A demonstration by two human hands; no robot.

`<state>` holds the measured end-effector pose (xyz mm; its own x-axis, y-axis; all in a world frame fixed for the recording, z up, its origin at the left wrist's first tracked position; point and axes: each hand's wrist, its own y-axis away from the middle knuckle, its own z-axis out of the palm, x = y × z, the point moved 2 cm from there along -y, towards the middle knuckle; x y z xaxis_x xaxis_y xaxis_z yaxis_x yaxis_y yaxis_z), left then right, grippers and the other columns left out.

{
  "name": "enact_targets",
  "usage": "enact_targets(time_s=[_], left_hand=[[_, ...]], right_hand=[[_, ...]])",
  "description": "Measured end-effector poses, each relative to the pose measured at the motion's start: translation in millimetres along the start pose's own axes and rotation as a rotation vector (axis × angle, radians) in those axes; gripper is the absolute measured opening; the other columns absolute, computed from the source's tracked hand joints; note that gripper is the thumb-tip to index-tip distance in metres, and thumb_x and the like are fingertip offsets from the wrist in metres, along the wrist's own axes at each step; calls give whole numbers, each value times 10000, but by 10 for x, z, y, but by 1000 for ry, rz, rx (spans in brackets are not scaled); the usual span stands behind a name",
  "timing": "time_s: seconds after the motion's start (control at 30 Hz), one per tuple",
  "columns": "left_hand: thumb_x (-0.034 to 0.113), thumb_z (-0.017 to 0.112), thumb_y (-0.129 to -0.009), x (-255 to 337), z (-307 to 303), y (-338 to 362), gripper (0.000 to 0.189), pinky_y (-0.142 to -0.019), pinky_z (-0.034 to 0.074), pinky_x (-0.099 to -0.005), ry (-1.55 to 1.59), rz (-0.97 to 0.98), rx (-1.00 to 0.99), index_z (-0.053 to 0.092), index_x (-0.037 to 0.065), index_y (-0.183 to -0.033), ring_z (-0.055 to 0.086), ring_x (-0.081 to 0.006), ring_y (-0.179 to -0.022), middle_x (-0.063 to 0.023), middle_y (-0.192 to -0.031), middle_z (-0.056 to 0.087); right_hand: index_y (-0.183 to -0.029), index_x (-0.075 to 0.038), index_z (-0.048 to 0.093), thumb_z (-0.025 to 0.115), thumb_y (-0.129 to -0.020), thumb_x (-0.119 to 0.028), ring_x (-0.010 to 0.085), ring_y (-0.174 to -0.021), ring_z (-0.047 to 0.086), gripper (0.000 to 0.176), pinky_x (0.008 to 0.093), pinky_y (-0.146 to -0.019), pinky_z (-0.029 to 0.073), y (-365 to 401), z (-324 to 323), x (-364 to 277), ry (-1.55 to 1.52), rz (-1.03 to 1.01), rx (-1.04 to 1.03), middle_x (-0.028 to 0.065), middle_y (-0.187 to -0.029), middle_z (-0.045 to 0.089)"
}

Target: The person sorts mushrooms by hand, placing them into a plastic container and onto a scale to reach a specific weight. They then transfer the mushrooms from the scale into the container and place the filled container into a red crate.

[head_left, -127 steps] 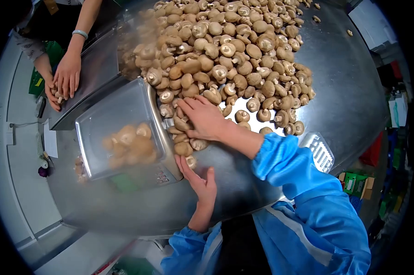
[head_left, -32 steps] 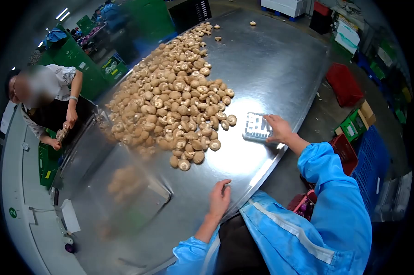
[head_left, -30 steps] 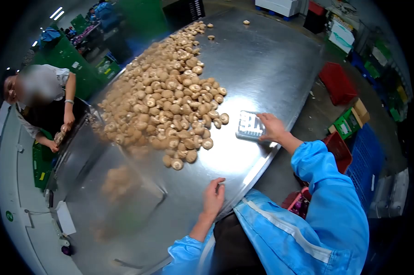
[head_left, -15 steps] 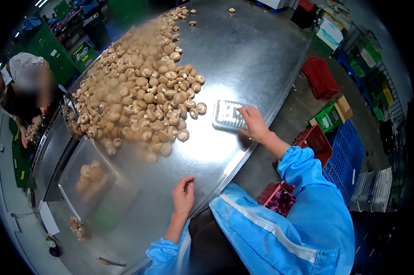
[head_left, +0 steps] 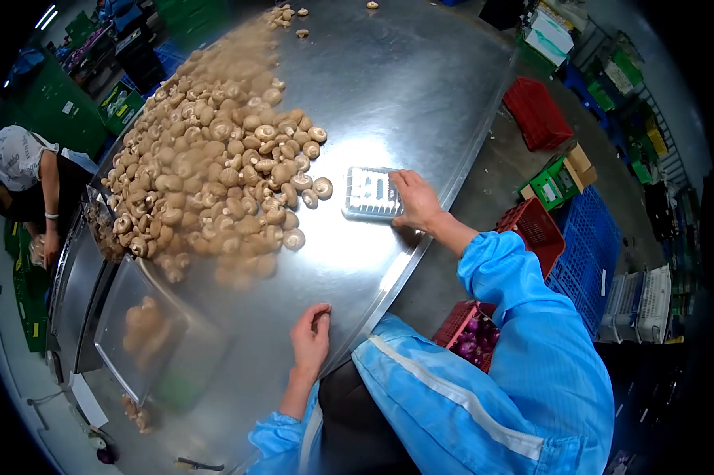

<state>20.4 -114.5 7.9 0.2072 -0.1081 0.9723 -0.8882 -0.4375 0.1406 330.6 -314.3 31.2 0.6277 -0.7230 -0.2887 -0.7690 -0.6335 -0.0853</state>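
Note:
My right hand (head_left: 420, 204) grips the right end of a clear plastic tray (head_left: 371, 192), fingers at its far corner and thumb at the near one. The tray rests on the metal table (head_left: 404, 87) and seems to have nothing in it. Left of it spreads a large heap of shiitake mushrooms (head_left: 214, 158). Near the table's front edge, my left hand (head_left: 310, 340) hovers with loosely curved fingers, a small gap between thumb and forefinger, and nothing visible in it.
A clear bin (head_left: 123, 356) with some mushrooms stands at the table's left. A black-handled tool (head_left: 198, 465) lies at the near edge. Beyond the left side another person (head_left: 48, 178) bends over a green crate (head_left: 31, 293). Red crates (head_left: 535, 115) and blue crates (head_left: 586, 261) stand on the floor at right.
The view has shifted slightly, so the table contents appear further left. My right hand has closed around the tray's right end. The person at left has bent lower. My left hand has barely moved.

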Motion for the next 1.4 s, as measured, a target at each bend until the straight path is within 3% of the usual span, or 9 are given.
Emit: enact_targets(time_s=[0.33,0.57,0.9,1.03,1.1,1.3,1.33,1.4], left_hand=[[-6,584,-921,46,-11,-19,153,-780,524,-257,77,73,62,663,-16,-1052,669,-132,-873,-89,-976,715],[-18,575,-937,-21,-88,107,143,-849,525,-269,38,18,58,660,-29,-1052,675,-145,-918,-82,-983,713],[2,577,-946,43,51,79,148,-852,522,-269,-4,-15,-10,659,-25,-1065,671,-144,-924,-80,-990,715],[12,577,-948,82,45,54,150,-853,520,-271,-14,-17,-20,661,-18,-1069,667,-141,-929,-78,-993,715],[19,582,-945,47,9,66,159,-795,516,-261,-12,12,10,663,-7,-1078,650,-123,-865,-72,-981,715],[32,586,-950,-48,-137,199,174,-785,516,-265,50,-17,109,655,-1,-1107,643,-117,-857,-69,-984,712],[35,588,-952,-65,-167,227,181,-792,516,-267,69,-29,130,650,0,-1118,643,-117,-866,-71,-992,711],[57,583,-964,-38,-232,218,232,-797,513,-267,56,-11,150,612,5,-1187,640,-122,-877,-89,-1029,701]], right_hand=[[-1300,-24,510,897,-527,-209,379,-1257,467,884,426,-1074,409,78,10,-10,16,16,-11,196,-1305,516],[-1344,-40,469,902,-527,-224,379,-1288,449,943,434,-1080,406,-77,44,190,41,-47,-1,193,-1353,492],[-1319,-27,476,897,-526,-242,352,-1203,517,923,408,-1023,451,-103,-70,27,-1,-8,-38,183,-1253,553],[-1315,-21,478,881,-548,-221,362,-1179,524,889,420,-1019,449,-33,-26,-8,42,-40,64,188,-1234,559],[-1338,-15,473,869,-563,-227,371,-1211,518,896,425,-1031,446,16,-19,-14,55,-80,114,203,-1275,552],[-1327,-49,493,809,-661,-211,379,-1214,518,755,445,-1015,450,204,-165,-272,-64,-51,60,209,-1284,552],[-1262,-52,570,746,-758,-219,355,-1119,604,559,445,-928,504,228,-242,-394,-13,-109,122,208,-1203,625],[-1203,-49,616,697,-818,-182,332,-978,662,416,419,-833,539,225,-409,-587,-92,-118,131,188,-1068,678]])
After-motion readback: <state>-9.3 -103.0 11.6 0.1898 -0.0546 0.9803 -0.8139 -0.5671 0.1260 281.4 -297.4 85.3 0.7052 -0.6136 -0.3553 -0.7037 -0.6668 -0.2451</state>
